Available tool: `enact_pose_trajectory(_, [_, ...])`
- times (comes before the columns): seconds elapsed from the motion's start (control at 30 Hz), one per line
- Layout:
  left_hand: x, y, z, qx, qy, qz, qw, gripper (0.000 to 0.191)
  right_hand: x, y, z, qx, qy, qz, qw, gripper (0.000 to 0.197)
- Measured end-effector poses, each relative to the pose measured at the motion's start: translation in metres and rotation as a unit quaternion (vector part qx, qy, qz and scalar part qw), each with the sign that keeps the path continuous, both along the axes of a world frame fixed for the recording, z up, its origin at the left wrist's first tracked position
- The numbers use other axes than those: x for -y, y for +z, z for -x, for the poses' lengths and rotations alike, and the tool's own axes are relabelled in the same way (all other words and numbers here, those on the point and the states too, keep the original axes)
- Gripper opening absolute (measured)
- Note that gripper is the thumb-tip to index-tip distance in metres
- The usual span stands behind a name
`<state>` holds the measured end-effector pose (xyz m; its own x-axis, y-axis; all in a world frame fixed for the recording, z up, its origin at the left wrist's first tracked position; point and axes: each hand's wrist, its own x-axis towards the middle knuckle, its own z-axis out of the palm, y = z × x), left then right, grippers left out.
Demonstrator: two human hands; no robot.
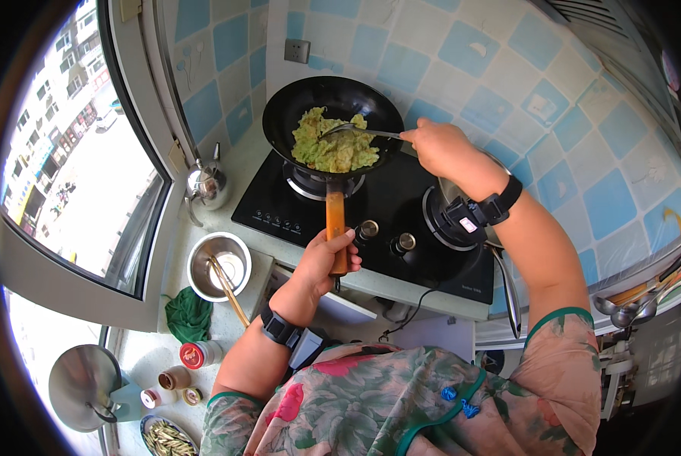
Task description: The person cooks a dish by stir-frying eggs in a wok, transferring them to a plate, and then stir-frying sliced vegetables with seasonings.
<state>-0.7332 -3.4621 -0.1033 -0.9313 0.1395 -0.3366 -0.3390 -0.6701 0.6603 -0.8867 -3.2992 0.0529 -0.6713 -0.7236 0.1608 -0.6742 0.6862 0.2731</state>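
Observation:
A black wok (374, 102) sits over the left burner of a black glass gas hob (431, 268), slightly tilted. Inside lies a clump of yellow-green cooked food (340, 153) that looks like egg with shredded vegetable. My left hand (323, 259) grips the wok's orange-brown wooden handle (335, 216) near its end. With my right hand (440, 145) I hold a metal spatula or ladle (374, 133) by its shaft. Its head rests on the food and is partly hidden by it. Two hob knobs (369, 229) stand just right of my left hand.
Left of the hob are a steel kettle (206, 181), a steel bowl (194, 267) with chopsticks (229, 290), a green cloth (189, 316) and several jars (175, 377). A lidded pan's handle (508, 296) juts forward at the right. Ladles (625, 313) hang farther right. An open window (163, 211) borders the counter.

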Motion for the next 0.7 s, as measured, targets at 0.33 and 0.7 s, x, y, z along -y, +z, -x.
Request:
enact_pose_trajectory(0.33, [0.005,0.001,0.005,0.023,-0.018,-0.016,0.999,0.030,-0.021,0.055,-0.012,-0.008,-0.001,0.019,1.000,0.027])
enact_pose_trajectory(0.7, [0.007,-0.007,0.016,0.010,-0.044,-0.017,0.999,0.032,-0.042,0.059,-0.032,0.025,-0.030,-0.067,0.997,0.025])
